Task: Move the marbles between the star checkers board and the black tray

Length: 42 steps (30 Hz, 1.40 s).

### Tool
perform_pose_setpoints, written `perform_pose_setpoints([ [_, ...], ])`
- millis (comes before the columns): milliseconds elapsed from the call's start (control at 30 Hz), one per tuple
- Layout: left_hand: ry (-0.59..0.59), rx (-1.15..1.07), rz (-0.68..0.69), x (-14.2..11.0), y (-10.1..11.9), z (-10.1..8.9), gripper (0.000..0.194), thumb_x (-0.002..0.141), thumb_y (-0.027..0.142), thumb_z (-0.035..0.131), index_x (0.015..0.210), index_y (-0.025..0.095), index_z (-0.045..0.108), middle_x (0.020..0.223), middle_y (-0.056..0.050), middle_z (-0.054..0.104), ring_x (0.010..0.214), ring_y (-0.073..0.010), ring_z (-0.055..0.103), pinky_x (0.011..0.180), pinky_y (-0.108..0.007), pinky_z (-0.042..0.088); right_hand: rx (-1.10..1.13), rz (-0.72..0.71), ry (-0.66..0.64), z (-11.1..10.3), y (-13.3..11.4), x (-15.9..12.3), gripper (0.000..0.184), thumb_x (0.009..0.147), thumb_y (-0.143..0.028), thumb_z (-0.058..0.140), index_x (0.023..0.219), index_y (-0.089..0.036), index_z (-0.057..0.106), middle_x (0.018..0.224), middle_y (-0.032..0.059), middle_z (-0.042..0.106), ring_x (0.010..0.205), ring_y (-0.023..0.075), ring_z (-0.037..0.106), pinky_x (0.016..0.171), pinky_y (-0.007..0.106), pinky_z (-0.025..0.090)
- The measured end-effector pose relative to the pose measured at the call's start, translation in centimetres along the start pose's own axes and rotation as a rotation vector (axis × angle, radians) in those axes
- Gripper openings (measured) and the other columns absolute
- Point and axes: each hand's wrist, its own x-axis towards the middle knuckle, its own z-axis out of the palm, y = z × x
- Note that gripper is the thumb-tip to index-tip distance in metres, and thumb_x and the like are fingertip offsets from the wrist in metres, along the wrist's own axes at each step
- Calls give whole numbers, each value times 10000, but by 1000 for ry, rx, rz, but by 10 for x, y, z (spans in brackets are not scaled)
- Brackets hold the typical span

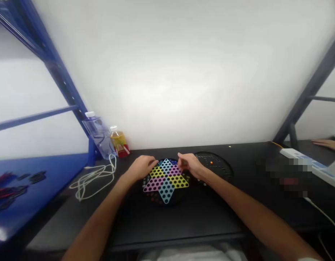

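Observation:
A round Chinese checkers board (165,180) with a star of yellow, pink and light blue points lies on the black table (183,217). My left hand (141,166) rests on the board's far left edge, fingers curled. My right hand (189,165) is at the board's far right edge with its fingertips pinched together; what they hold is too small to see. A second dark round board or lid (214,165) lies just right of my right hand, with a small orange dot on it.
A clear water bottle (98,136) and a yellow drink bottle (118,142) stand at the back left beside a blue rack post (61,78). A white cable (93,177) lies coiled on the left. Another person's hand (327,144) and a white power strip (311,163) are at the right.

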Motion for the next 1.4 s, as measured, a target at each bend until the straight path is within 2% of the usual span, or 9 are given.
perform_pose_setpoints([
  [433, -11, -20, 15, 0, -5, 3, 343, 917, 391, 448, 850, 200, 725, 784, -55, 704, 705, -178, 619, 663, -258, 413, -129, -9, 1, -7, -6, 1, 470, 792, -564, 620, 599, -136, 627, 592, 68, 649, 523, 145, 599, 542, 267, 481],
  [533, -14, -19, 2, 0, -4, 2, 349, 916, 382, 447, 853, 185, 727, 769, -59, 702, 696, -170, 615, 665, -251, 416, -264, -71, 14, -22, -15, -10, 443, 810, -553, 595, 646, -144, 635, 617, 57, 650, 535, 137, 581, 526, 255, 459],
  [700, 19, -40, -3, 0, -2, -1, 337, 907, 364, 465, 856, 173, 738, 769, -67, 707, 695, -164, 611, 692, -249, 431, -657, -176, 97, -69, -24, -45, 277, 802, -444, 625, 796, -167, 645, 681, 27, 657, 577, 131, 560, 545, 245, 426],
  [833, 53, -27, -13, 0, -3, -2, 328, 907, 353, 468, 852, 173, 737, 791, -67, 712, 716, -164, 616, 719, -253, 438, -926, -61, -102, -97, -29, -62, 320, 672, -383, 749, 899, -169, 676, 662, 3, 642, 607, 142, 567, 592, 252, 428],
  [967, 51, -16, 8, -1, -3, -3, 324, 913, 338, 462, 847, 172, 732, 787, -62, 710, 711, -162, 621, 705, -250, 433, -971, 13, -346, -100, -36, -66, 340, 626, -387, 780, 877, -166, 714, 696, 7, 632, 621, 137, 555, 575, 242, 404],
  [1067, 51, -9, 27, -1, -2, -2, 318, 914, 330, 462, 841, 173, 728, 785, -59, 707, 704, -161, 620, 694, -252, 426, -955, 7, -372, -93, -36, -66, 278, 636, -372, 773, 805, -161, 710, 655, -2, 602, 607, 128, 529, 569, 241, 391],
  [1167, 43, -3, 23, -1, -2, -2, 319, 916, 331, 459, 841, 177, 728, 779, -56, 704, 694, -162, 616, 676, -253, 418, -812, -20, -264, -85, -31, -65, 222, 673, -334, 740, 790, -162, 661, 673, -2, 589, 609, 119, 507, 558, 238, 391],
  [1267, 46, -8, 16, -1, -3, -1, 318, 918, 335, 460, 852, 176, 728, 779, -57, 703, 693, -160, 611, 671, -249, 415, -461, 18, -120, -77, -25, -61, 227, 708, -311, 689, 865, -181, 590, 717, -3, 570, 581, 111, 485, 491, 228, 369],
  [1400, 46, -18, 23, -2, -2, 0, 321, 921, 332, 456, 859, 176, 730, 772, -53, 699, 698, -157, 607, 684, -246, 417, -26, 86, -62, -69, -23, -57, 220, 709, -273, 608, 896, -203, 515, 749, -7, 531, 557, 95, 439, 428, 198, 280],
])
